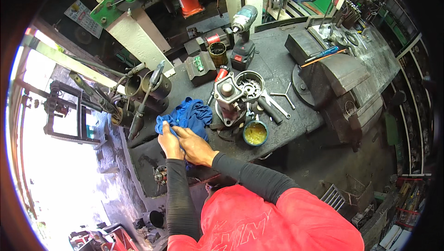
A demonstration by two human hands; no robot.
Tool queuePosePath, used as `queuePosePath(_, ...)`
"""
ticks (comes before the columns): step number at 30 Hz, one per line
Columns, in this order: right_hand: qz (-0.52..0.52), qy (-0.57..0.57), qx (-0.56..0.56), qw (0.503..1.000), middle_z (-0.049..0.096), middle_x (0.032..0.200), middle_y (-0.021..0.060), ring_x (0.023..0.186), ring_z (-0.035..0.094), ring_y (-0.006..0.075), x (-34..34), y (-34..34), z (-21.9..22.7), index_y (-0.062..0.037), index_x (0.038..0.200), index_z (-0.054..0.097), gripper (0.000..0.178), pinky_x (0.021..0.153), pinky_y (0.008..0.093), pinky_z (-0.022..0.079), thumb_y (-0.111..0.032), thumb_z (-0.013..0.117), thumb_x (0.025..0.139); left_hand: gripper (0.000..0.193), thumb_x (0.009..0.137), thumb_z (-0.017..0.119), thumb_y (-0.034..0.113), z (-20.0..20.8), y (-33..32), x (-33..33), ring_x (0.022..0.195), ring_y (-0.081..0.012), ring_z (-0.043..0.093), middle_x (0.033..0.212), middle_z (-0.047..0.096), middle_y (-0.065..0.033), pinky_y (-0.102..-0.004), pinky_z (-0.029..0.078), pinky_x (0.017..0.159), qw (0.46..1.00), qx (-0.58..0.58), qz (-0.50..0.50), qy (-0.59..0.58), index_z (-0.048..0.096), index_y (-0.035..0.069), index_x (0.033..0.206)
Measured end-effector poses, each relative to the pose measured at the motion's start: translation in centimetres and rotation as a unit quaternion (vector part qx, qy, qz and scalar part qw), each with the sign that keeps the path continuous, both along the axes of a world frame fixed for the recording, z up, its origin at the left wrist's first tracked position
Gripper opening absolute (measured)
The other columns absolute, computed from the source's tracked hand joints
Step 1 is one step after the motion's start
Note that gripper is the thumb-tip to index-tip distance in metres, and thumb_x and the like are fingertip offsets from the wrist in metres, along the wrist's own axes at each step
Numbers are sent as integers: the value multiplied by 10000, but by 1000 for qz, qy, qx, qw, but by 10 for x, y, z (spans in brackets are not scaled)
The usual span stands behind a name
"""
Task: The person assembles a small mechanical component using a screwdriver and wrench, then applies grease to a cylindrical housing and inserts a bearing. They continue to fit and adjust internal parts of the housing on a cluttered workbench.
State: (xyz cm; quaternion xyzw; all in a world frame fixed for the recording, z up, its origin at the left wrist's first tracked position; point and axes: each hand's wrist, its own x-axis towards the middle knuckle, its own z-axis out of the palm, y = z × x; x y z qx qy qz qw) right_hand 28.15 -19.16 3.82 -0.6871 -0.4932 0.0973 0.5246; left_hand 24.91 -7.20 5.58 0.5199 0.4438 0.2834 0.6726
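Both bare hands meet at the near left of the dark workbench [298, 123], on a soft blue cloth [194, 117] that is rumpled into deep, loose folds; most of it lies heaped on the bench top just beyond the fingers. The left hand [170, 145] is closed around a bunched end of the cloth, and the right hand [198, 148] presses in against it with fingers curled; what lies between the two palms is hidden, so I cannot tell if anything hard is wrapped there. Just right of the cloth stands a cast metal housing [226, 107], dull silver and angular, with a rounded boss on top. Beside it an open round casing [249, 84] shows a toothed rim, and a small blue-rimmed bowl [267, 137] holds glossy, lumpy yellow grease [255, 135]. A slim steel spanner [276, 105] and a three-armed wrench [286, 96] lie farther right. Near the left forearm sits a copper-toned, cylindrical part [160, 175], its surface finely ridged
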Motion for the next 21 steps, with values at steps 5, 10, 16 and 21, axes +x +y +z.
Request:
queuePosePath(5, -32, 94, 117, 988, 605, 1484, 220, 1383, 558, 414, 10, -26, 21, -59, 1304, 766, 452, 1187, 485, 437, -29, 728, 854, 432, 1127, 588, 402, 37, 1, 4, 931, -167, 694, 1040, 735, -37, -354, 562, 867, 999, 2, -32, -25, 741, 13, 1233)
queuePosePath(10, -203, 242, 159, 935, 617, 1487, 194, 1407, 549, 373, 0, -12, 25, -132, 1513, 653, 548, 1200, 445, 417, -272, 773, 997, 414, 1108, 560, 423, 87, 4, -10, 985, -272, 774, 1050, 771, -110, -446, 629, 910, 940, -202, -159, -222, 718, 44, 1162)
queuePosePath(16, -74, 484, 218, 844, 758, 1108, 69, 1047, 670, 150, 29, 52, 14, 43, 1210, 712, 198, 975, 300, 529, -28, 585, 1076, 223, 1099, 654, 191, 96, -19, -48, 1105, -148, 659, 1199, 716, -45, -312, 519, 968, 965, -5, -174, -194, 684, 11, 1227)
queuePosePath(21, -105, 533, 247, 803, 728, 1054, 52, 974, 618, 123, 11, 62, 61, 55, 1160, 687, 146, 904, 296, 529, -4, 598, 1059, 407, 1105, 683, 281, 96, -33, -73, 1144, -168, 642, 1300, 695, -79, -340, 510, 1011, 978, 145, -125, -78, 633, -29, 1364)
